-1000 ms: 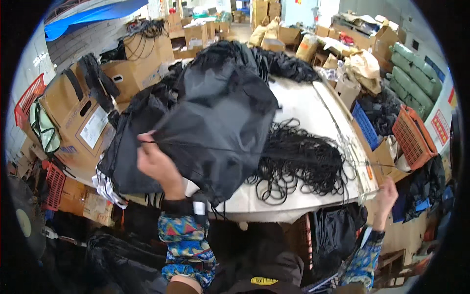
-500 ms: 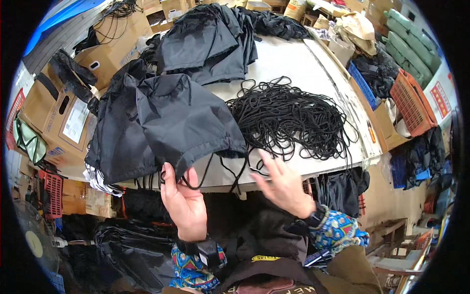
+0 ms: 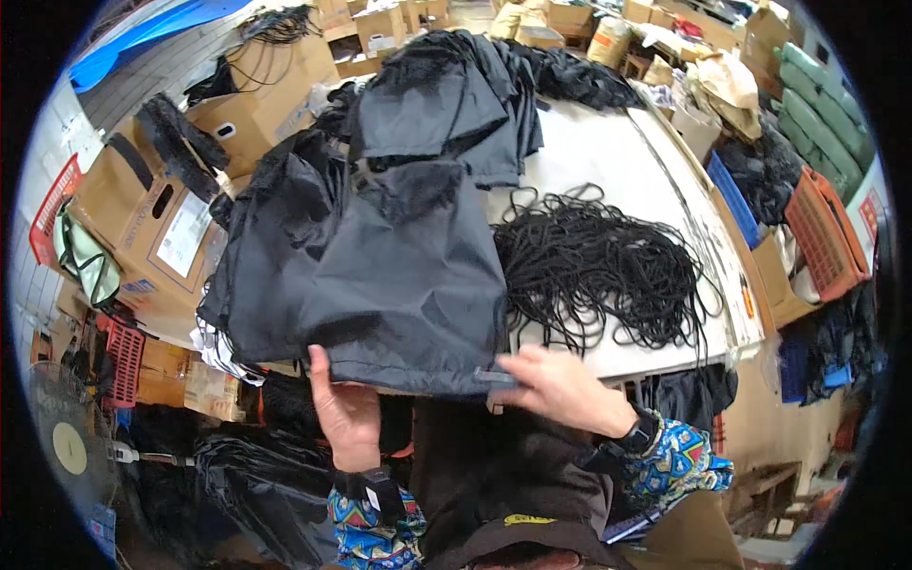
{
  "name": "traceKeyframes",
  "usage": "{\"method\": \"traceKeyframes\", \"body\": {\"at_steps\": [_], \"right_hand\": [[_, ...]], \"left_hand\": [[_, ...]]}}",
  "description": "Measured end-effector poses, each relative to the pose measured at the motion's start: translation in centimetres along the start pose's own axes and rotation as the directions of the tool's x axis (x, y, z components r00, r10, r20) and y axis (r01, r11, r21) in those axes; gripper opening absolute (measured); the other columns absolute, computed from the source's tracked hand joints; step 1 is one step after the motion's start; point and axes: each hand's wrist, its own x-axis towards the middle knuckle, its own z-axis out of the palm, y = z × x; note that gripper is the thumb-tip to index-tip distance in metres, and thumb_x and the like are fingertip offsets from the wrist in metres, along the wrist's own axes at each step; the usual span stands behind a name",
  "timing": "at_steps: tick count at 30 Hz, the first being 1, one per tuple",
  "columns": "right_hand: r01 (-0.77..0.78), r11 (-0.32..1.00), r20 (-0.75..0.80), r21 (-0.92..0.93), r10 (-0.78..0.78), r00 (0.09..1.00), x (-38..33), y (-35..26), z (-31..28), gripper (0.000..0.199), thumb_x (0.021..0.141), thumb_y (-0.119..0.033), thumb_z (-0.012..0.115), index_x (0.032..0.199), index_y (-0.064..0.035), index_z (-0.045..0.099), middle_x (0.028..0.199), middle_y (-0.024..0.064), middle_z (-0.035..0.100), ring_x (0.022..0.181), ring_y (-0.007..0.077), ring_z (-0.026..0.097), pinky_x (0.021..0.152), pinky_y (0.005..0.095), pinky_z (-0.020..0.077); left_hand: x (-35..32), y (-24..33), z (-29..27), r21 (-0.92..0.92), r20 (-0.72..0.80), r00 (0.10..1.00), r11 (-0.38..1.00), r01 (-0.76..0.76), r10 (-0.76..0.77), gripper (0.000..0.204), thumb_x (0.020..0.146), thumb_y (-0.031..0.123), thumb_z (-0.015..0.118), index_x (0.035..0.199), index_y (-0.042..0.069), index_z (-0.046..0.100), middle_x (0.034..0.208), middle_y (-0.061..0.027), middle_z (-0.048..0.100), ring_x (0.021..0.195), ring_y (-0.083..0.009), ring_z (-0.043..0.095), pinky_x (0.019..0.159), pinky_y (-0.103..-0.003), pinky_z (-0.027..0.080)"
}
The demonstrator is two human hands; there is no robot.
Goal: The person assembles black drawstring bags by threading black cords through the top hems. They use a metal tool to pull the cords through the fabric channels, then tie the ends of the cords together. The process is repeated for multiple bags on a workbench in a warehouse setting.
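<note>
A black drawstring bag [image 3: 408, 275] of thin, shiny cloth lies at the near edge of the white table, its hemmed mouth toward me. My left hand [image 3: 344, 413] grips this hem at its left part, thumb on top and fingers hidden underneath. At the hem's right corner, my right hand [image 3: 560, 388] pinches the cloth; its fingertips are slightly blurred. A tangled heap of black cord [image 3: 608, 266] lies just right of the bag. Behind it, more black cloth bags [image 3: 432, 104] are piled up.
Cardboard boxes [image 3: 142, 223] stand along the left side. Beyond the table's right edge are an orange-red crate [image 3: 826, 228], a blue crate [image 3: 731, 201] and green bundles [image 3: 825, 114]. A fan [image 3: 68, 446] is at lower left, beside black sheeting [image 3: 261, 489].
The bag's mouth, curved before with a cord loop hanging by my left hand, now lies straighter and nearer. My right hand has moved from open beside the bag onto its right corner.
</note>
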Motion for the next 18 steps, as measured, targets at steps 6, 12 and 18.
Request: {"method": "traceKeyframes", "body": {"at_steps": [6,12,18], "right_hand": [[-0.491,0.780,0.181,0.387,0.458,0.870,6.3,3.2,-1.1,0.051,0.087,-0.028,0.062,0.127,-0.0012,0.045,0.094,0.0278,0.063,0.091,0.0350,0.065,0.077,0.0403,0.0494],[-0.259,0.965,-0.228,-0.044,0.243,0.943,5.7,12.5,1.0,0.032,0.086,-0.011,0.053,0.117,-0.0039,0.051,0.083,0.0248,0.061,0.079,0.0424,0.059,0.068,0.0491,0.0476],[-0.345,0.917,-0.344,-0.201,0.264,0.901,6.1,13.2,1.2,0.010,0.089,-0.010,0.050,0.094,-0.0046,0.056,0.078,0.0177,0.059,0.073,0.0389,0.059,0.062,0.0471,0.0481]], "left_hand": [[4.8,1.9,3.1,0.476,0.315,0.828,0.678,-0.561,0.465,0.016,0.082,-0.003,0.049,0.091,0.004,0.059,0.098,-0.0060,0.061,0.096,-0.0177,0.057,0.091,-0.031,0.043],[8.4,15.8,5.3,0.442,0.017,0.547,0.484,-0.755,0.837,0.013,0.088,0.005,0.046,0.083,0.012,0.056,0.093,-0.0007,0.060,0.089,-0.0146,0.056,0.083,-0.031,0.043],[14.1,24.2,-4.8,0.689,-0.037,0.362,0.286,-0.666,0.931,0.009,0.086,0.010,0.048,0.088,0.007,0.056,0.087,-0.0023,0.056,0.080,-0.0170,0.055,0.076,-0.031,0.046]]}}
